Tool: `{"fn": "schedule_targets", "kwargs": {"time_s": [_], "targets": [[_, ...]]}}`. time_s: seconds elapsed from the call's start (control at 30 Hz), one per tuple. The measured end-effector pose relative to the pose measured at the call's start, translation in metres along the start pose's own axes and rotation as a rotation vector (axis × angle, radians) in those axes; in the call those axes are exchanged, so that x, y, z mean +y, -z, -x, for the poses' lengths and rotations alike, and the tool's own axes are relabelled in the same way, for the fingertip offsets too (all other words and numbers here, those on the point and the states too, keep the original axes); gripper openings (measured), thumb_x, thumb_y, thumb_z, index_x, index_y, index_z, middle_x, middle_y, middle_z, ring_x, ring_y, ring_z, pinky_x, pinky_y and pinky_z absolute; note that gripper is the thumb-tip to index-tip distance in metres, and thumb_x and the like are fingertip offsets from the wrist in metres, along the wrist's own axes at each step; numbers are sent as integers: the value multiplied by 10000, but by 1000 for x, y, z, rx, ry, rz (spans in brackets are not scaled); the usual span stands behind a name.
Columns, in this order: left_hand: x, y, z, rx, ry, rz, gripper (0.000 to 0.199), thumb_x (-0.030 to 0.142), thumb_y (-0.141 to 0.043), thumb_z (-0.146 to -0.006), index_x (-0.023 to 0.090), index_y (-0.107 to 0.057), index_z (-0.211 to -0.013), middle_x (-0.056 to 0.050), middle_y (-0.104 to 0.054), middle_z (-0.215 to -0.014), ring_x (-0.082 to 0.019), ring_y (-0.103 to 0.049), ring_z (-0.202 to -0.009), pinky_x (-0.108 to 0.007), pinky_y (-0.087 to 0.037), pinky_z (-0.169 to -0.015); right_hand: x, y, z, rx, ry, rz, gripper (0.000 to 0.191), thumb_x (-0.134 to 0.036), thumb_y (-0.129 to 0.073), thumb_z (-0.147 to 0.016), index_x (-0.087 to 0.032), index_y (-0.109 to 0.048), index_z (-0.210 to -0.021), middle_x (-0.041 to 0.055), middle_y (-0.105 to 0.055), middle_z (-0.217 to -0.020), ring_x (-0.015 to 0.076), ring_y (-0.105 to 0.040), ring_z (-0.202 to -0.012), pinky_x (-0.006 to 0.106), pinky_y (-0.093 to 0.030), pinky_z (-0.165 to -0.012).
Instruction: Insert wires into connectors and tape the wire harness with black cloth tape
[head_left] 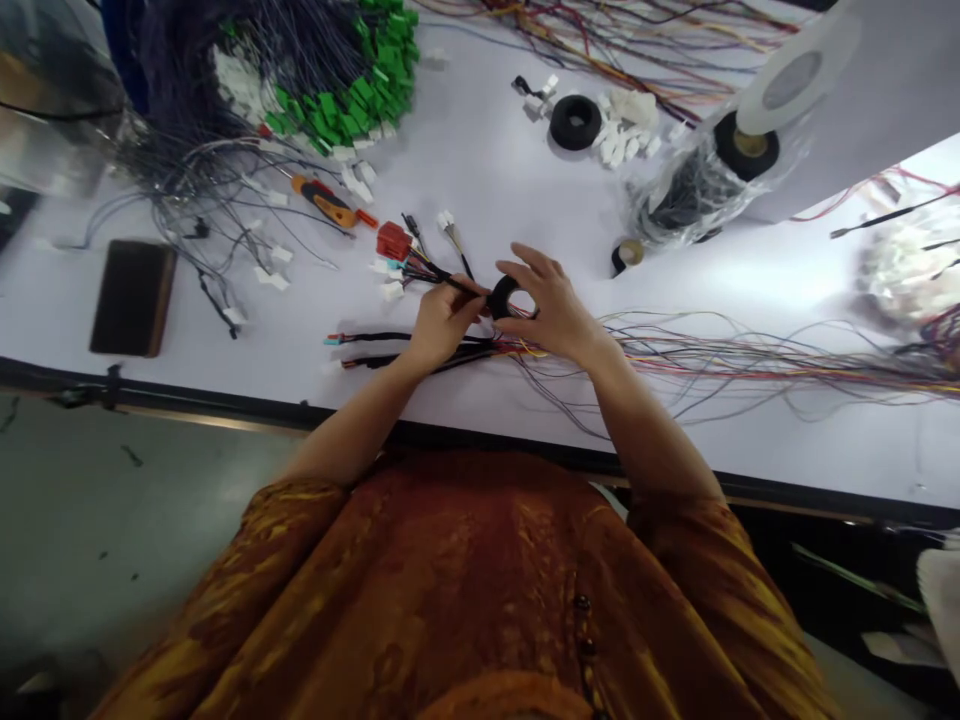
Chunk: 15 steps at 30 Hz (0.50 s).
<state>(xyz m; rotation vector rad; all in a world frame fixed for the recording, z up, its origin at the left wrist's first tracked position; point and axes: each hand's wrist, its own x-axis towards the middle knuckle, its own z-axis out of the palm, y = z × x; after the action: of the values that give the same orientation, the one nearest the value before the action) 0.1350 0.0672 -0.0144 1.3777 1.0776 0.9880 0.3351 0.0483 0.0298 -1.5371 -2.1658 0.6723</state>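
My left hand (pixel 442 318) is closed around a wire harness (pixel 427 268) near the middle of the table. From the harness's left end come a red connector (pixel 393 241) and small white and blue plugs. Right beside it, my right hand (pixel 553 305) grips a roll of black tape (pixel 501 298), thumb below and fingers curved above. The tape roll sits against the wires by my left fingertips. Black-wrapped branches (pixel 382 350) lie under my left hand, and loose coloured wires (pixel 720 355) run off to the right.
A phone (pixel 133 298) lies at the left. An orange-handled screwdriver (pixel 326 202) rests below a bundle with green connectors (pixel 360 100). Farther back is another black tape roll (pixel 575 122). Plastic-wrapped rolls (pixel 697 185) stand at the right. The table's front edge (pixel 225 400) runs before me.
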Motion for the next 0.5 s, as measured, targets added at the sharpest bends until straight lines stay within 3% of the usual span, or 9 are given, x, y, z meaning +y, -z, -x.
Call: {"fn": "schedule_targets", "kwargs": {"time_s": [0.1, 0.2, 0.37, 0.5], "targets": [[-2, 0, 2, -14, -62, -75, 31, 201, -653, -845, 191, -673, -867, -18, -711, -799, -129, -673, -701, -254, -546, -698, -16, 2, -17, -123, 66, 163, 335, -287, -656, -846, -181, -640, -1163, 166, -619, -1357, 366, -522, -1296, 552, -389, -1102], [-4, 1, 2, -8, -62, -97, 46, 200, -653, -845, 196, -657, -890, -11, -697, -800, -139, -666, -721, -268, -533, -724, -29, -8, -24, -213, 25, 239, 281, -216, -576, -837, -143, -623, -1104, 178, -683, -1155, 356, -592, -1115, 492, -460, -959], [-10, 0, 0, -32, -28, -88, 62, 237, -647, -864, 186, -677, -881, -6, -677, -788, -131, -627, -716, -254, -488, -695, -19, -18, -26, -143, -57, 203, 285, -251, -518, -878, -134, -596, -1125, 163, -695, -1062, 326, -609, -1027, 432, -475, -873], [-19, -5, -2, -47, 12, 98, 77, 265, -664, -860, 189, -657, -851, 10, -645, -754, -112, -611, -681, -242, -503, -695, -16, -17, -20, -152, -5, 221, 187, -204, -472, -928, -173, -651, -972, 126, -720, -975, 282, -642, -981, 409, -492, -857]]}}
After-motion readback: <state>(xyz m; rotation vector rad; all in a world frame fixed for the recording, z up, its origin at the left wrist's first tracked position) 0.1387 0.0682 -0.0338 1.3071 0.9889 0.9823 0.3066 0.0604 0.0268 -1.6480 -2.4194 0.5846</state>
